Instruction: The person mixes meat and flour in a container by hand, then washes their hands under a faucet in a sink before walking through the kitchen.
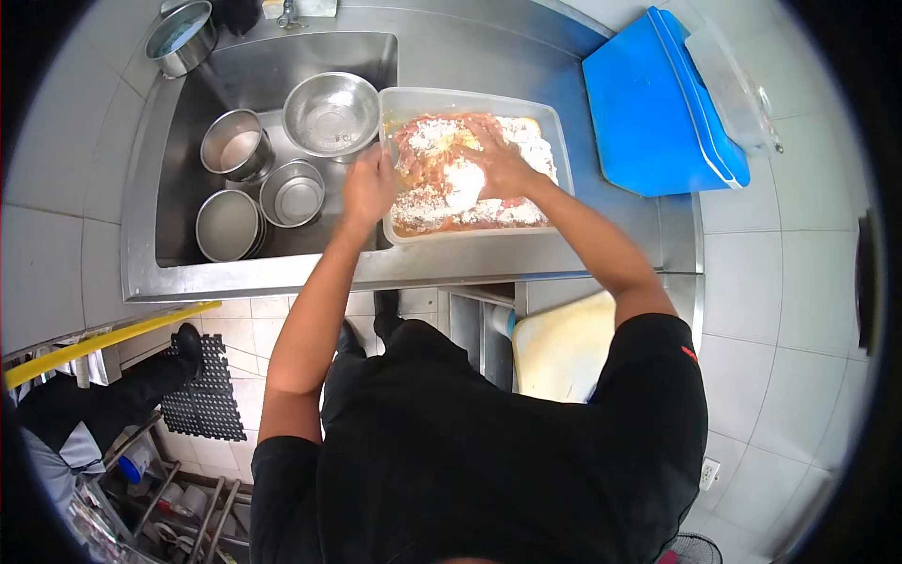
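Observation:
A translucent plastic tub (473, 99) stands on the steel counter at the sink's right edge. It holds raw meat (418, 174) with white powder (531, 141) over it and a yellowish patch near the middle. My left hand (369, 188) is closed on the tub's left rim. Inside the tub, my right hand (501, 164) lies on the meat with its fingers stretched out and partly smeared with the mix. A thicker white heap (464, 185) of powder sits just below that hand.
Several steel pots and bowls, including a wide bowl (331, 113), stand in the sink (282, 47). A metal pot (180, 39) is at its back left corner. A blue cooler (648, 103) stands right of the tub. Another person's leg (113, 399) shows at lower left.

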The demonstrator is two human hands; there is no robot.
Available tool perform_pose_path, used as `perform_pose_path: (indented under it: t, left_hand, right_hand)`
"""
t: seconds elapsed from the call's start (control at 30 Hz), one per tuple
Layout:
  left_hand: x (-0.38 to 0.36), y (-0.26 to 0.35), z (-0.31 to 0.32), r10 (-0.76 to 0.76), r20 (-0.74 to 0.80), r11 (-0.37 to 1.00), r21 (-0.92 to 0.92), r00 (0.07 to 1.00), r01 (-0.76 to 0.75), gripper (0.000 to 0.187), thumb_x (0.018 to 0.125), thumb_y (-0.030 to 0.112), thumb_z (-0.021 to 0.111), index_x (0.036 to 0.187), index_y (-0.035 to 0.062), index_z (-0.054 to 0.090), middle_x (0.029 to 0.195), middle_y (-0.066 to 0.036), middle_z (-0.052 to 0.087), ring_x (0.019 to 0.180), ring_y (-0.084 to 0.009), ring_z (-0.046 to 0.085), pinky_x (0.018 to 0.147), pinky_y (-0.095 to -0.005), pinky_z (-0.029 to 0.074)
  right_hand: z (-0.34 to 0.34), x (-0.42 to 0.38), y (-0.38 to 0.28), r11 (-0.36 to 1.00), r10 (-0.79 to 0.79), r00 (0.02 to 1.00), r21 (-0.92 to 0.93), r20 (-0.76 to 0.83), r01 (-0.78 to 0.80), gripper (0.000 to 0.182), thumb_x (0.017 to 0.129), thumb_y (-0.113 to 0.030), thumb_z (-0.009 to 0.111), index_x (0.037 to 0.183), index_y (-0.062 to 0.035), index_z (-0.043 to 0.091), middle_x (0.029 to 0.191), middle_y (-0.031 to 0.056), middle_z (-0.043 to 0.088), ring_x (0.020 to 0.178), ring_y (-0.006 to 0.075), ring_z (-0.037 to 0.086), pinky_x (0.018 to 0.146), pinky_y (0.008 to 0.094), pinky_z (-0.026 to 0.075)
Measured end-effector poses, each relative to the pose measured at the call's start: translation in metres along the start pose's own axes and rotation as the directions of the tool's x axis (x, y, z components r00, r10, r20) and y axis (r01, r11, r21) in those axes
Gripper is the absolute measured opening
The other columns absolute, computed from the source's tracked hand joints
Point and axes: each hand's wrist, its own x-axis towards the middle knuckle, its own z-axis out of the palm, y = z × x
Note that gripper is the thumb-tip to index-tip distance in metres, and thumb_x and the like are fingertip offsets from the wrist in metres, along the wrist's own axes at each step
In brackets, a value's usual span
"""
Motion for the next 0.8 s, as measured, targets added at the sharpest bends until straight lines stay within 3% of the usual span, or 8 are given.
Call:
perform_pose_path:
  t: [0.13,0.2,0.27,0.3,0.53,0.63,0.73,0.8]
  left_hand:
    - [0.003,-0.001,0.006,0.075,-0.055,0.997,0.008,0.996,-0.075,0.022,0.085,0.016,0.04,0.089,-0.0001,0.054,0.085,-0.025,0.056,0.082,-0.0418,0.052,0.071,-0.0465,0.041]
    - [0.003,0.001,0.008,0.063,-0.057,0.998,-0.003,0.996,-0.064,0.022,0.085,0.016,0.04,0.089,-0.0003,0.055,0.085,-0.025,0.056,0.082,-0.0416,0.053,0.072,-0.0464,0.042]
    - [0.001,0.002,0.004,0.063,-0.067,0.998,-0.01,0.996,-0.064,0.022,0.085,0.016,0.041,0.088,-0.0004,0.055,0.084,-0.025,0.056,0.081,-0.0413,0.053,0.072,-0.0463,0.042]
    - [0.004,-0.002,0.006,0.021,-0.027,1.0,-0.01,0.999,-0.021,0.022,0.085,0.017,0.041,0.088,-0.0006,0.055,0.083,-0.025,0.056,0.081,-0.0413,0.053,0.072,-0.0462,0.042]
    - [0.002,-0.002,0.002,0.05,-0.039,0.999,-0.007,0.998,-0.05,0.021,0.085,0.016,0.042,0.082,-0.0012,0.054,0.079,-0.026,0.055,0.078,-0.0418,0.053,0.071,-0.0469,0.041]
    - [0.004,-0.005,0.004,0.03,-0.021,0.999,0.017,0.999,-0.03,0.02,0.085,0.016,0.043,0.081,-0.0013,0.053,0.079,-0.026,0.055,0.078,-0.0418,0.053,0.07,-0.0475,0.041]
    - [0.003,0.0,0.002,0.049,-0.033,0.999,-0.005,0.998,-0.049,0.019,0.085,0.015,0.042,0.082,-0.001,0.053,0.081,-0.026,0.055,0.078,-0.0416,0.053,0.07,-0.0475,0.041]
    - [0.002,-0.005,0.005,0.059,-0.047,0.998,0.017,0.997,-0.059,0.019,0.085,0.014,0.042,0.083,-0.0008,0.053,0.081,-0.025,0.055,0.077,-0.0415,0.053,0.07,-0.0474,0.041]
  right_hand:
    - [0.028,0.051,-0.014,0.971,0.139,0.983,0.209,-0.118,-0.113,0.082,0.051,-0.02,0.076,0.126,-0.0203,0.042,0.141,0.0169,0.008,0.124,0.0401,0.023,0.092,0.0526,0.036]
    - [0.034,0.058,-0.023,0.998,0.018,0.925,0.055,-0.378,0.003,0.076,0.055,-0.015,0.072,0.125,-0.0181,0.043,0.131,0.0224,0.03,0.111,0.0388,0.042,0.089,0.0444,0.041]
    - [0.033,0.065,-0.031,0.795,0.287,0.95,0.585,-0.124,-0.164,0.072,0.057,-0.012,0.067,0.125,-0.014,0.042,0.107,0.0254,0.052,0.096,0.0358,0.054,0.084,0.0377,0.044]
    - [0.025,0.056,-0.035,0.805,0.229,0.96,0.586,-0.159,-0.095,0.07,0.059,-0.007,0.063,0.125,-0.0104,0.041,0.089,0.0244,0.059,0.089,0.0348,0.057,0.079,0.0363,0.046]
    - [-0.016,-0.001,-0.024,0.835,0.339,0.94,0.471,-0.031,-0.286,0.058,0.062,-0.003,0.057,0.119,-0.0076,0.049,0.105,0.0214,0.057,0.097,0.03,0.056,0.083,0.0332,0.044]
    - [-0.06,0.004,-0.024,0.974,0.024,0.923,0.198,0.385,-0.108,0.053,0.063,-0.006,0.059,0.116,-0.0047,0.051,0.109,0.0225,0.054,0.102,0.0287,0.053,0.086,0.035,0.041]
    - [-0.07,0.05,-0.032,0.966,0.072,0.932,0.207,0.356,-0.154,0.047,0.065,-0.006,0.058,0.112,-0.0034,0.052,0.105,0.023,0.055,0.099,0.0311,0.054,0.085,0.0371,0.042]
    - [-0.041,0.101,-0.024,0.981,-0.108,0.991,0.17,0.085,0.092,0.042,0.067,-0.008,0.057,0.109,-0.0028,0.054,0.098,0.0224,0.058,0.093,0.0338,0.056,0.081,0.0383,0.043]
